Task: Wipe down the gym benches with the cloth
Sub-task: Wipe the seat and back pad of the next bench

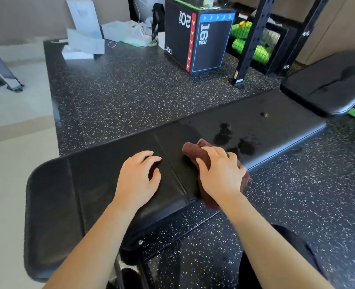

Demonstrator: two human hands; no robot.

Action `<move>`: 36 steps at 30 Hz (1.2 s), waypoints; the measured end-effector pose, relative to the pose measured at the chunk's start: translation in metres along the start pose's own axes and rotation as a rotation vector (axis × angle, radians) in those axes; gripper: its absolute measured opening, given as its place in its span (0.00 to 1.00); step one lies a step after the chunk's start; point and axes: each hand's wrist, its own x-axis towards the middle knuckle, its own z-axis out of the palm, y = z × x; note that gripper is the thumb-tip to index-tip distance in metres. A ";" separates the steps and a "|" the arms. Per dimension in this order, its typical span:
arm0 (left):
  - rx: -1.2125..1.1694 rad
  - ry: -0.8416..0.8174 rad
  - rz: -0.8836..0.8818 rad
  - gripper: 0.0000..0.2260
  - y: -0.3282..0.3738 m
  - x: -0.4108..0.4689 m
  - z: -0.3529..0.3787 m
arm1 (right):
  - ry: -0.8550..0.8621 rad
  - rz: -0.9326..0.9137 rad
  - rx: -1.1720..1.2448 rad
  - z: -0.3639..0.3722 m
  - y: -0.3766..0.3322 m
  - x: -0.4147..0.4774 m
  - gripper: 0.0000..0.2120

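Note:
A long black padded gym bench (101, 176) runs from the lower left to the right across the view. A brown cloth (193, 151) lies bunched on its middle pad. My right hand (220, 174) lies on top of the cloth with its fingers curled over it, near the pad's front edge. My left hand (137, 176) rests on the pad to the left of the seam, fingers loosely bent and holding nothing. Wet dark patches (233, 138) spread over the pad just beyond the cloth. A second black bench pad (329, 84) sits at the far right.
Speckled black rubber flooring (130, 90) surrounds the bench. A black plyo box (199, 36) marked 16 inch stands behind, beside a black rack upright (249, 42) with green rollers (243, 36). White bags and papers (86, 36) lie at the back left.

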 end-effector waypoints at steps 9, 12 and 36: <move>0.126 0.040 -0.265 0.13 0.041 0.026 0.024 | -0.183 -0.279 0.000 0.005 0.008 0.103 0.16; 0.149 0.096 -0.441 0.14 0.069 0.038 0.047 | -0.284 -0.391 0.012 -0.003 0.018 0.117 0.16; 0.171 0.197 -0.403 0.16 0.034 0.105 0.058 | -0.173 -0.438 -0.046 0.024 -0.005 0.152 0.16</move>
